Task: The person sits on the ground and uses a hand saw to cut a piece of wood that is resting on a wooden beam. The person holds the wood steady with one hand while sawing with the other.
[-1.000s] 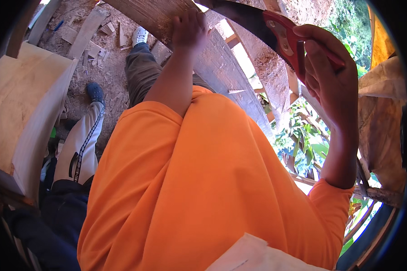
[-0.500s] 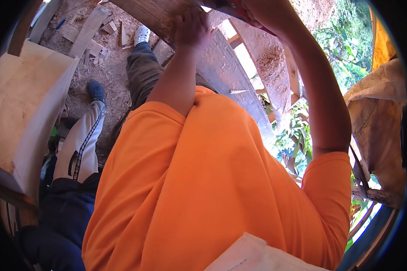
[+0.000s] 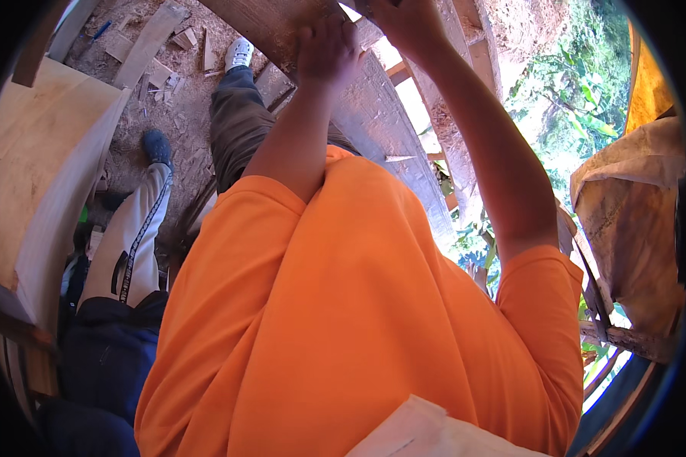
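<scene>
At the top of the head view, my left hand (image 3: 329, 52) presses on a brown wooden board (image 3: 270, 27), its fingers curled and bearing down on the wood. To its right, my right hand (image 3: 410, 27) is closed around a dark tool with red on its handle, which looks like a hand saw; most of it is cut off by the upper edge. Beneath the hands, a long greyish plank (image 3: 389, 114) slants down to the right. My legs in dark trousers (image 3: 240, 114) show left of my left forearm.
Another person's leg in light trousers (image 3: 133, 228) lies at left, beside a large pale curved wooden panel (image 3: 46, 152). Wood scraps (image 3: 160, 72) and shavings litter the ground. Slatted boards (image 3: 442, 114) stand at right, with greenery beyond and a brown hanging sheet (image 3: 633, 221).
My right hand has moved left and away from me with the tool, taking its forearm along. My left hand stays on the board. The view has shifted slightly.
</scene>
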`<state>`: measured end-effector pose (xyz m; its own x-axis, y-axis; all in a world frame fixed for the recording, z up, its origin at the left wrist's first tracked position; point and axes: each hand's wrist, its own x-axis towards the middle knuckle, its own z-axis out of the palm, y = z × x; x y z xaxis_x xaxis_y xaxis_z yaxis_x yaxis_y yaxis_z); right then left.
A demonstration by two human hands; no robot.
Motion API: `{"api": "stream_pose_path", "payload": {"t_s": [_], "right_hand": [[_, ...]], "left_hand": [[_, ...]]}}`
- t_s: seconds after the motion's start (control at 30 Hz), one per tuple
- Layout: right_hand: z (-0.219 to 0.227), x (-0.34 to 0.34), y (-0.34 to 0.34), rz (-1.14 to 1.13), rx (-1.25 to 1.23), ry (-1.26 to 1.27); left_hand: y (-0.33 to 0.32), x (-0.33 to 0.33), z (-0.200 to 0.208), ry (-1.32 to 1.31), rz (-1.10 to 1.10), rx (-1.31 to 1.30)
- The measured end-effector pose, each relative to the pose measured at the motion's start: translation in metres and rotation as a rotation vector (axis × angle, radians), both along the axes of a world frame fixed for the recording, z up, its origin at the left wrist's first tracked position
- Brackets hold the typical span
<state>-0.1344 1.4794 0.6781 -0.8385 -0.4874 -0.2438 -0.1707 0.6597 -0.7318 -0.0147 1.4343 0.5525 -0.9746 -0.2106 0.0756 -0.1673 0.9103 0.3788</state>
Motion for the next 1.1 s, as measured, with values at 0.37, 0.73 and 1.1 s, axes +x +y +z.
{"api": "stream_pose_path", "payload": {"t_s": [0.37, 0.73, 1.1], "right_hand": [[0.198, 0.05, 0.062, -0.066, 0.066, -0.286], [0.013, 0.001, 0.008, 0.003, -0.042, -0.037], [0.214, 0.03, 0.07, -0.056, 0.041, -0.381]], "left_hand": [[0.0, 0.004, -0.011, -0.037, 0.014, -0.052], [0.004, 0.002, -0.001, 0.043, -0.003, -0.054], [-0.004, 0.007, -0.005, 0.02, 0.059, -0.052]]}}
